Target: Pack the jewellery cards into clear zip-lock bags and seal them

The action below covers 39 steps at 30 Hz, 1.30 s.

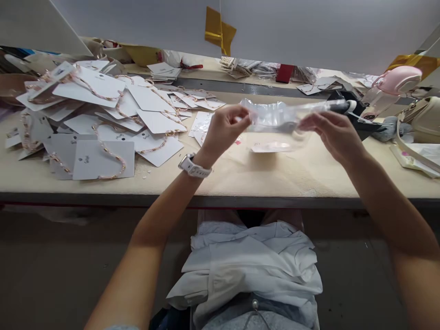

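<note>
My left hand (pixel 225 128), with a white watch (pixel 195 166) on its wrist, pinches a crumpled clear plastic bag (pixel 270 113) between thumb and fingers, above the table. My right hand (pixel 335 133) is closed at the fingertips by the bag's right side. Motion blur hides what those fingertips hold. Below the plastic, between the hands, a small pale card (pixel 271 147) appears blurred, with a shadow under it. To the left lies a heap of white cards (pixel 104 159) carrying beaded pink-and-gold bracelets (pixel 120 167).
A pink-lidded bottle (pixel 400 80) and a cream bag (pixel 424 121) stand at the right. Behind, a shelf holds more cards (pixel 163 70), a red block (pixel 284 73) and a yellow bowl (pixel 142 55). A grey panel (pixel 309 32) overhangs the back.
</note>
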Each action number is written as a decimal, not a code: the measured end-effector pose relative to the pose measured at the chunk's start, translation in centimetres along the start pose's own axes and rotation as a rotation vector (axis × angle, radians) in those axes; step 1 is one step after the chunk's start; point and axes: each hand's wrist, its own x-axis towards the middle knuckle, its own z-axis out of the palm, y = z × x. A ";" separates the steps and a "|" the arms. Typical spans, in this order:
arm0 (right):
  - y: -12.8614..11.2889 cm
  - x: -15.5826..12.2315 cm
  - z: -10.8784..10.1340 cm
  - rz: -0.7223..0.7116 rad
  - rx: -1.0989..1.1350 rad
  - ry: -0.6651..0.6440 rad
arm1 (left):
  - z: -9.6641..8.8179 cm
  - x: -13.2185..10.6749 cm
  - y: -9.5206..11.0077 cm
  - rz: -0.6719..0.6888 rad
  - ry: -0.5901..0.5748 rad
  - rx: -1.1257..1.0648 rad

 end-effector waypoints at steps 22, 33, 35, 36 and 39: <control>1.3 -14.1 1.6 -0.491 -0.410 -0.390 | -0.1 -13.8 4.5 0.504 -0.254 0.143; -1.1 -9.0 5.2 0.316 -0.042 0.088 | 0.1 -6.7 3.6 -0.625 -0.232 -0.487; -0.8 -8.1 5.6 0.369 -0.009 0.116 | 0.3 -5.5 2.6 -0.654 -0.282 -0.401; -0.6 -7.7 5.7 0.377 -0.009 0.126 | 0.4 -5.1 2.0 -0.638 -0.309 -0.346; 0.0 -7.1 6.0 0.415 -0.079 0.115 | 0.7 -4.3 0.6 -0.572 -0.391 -0.184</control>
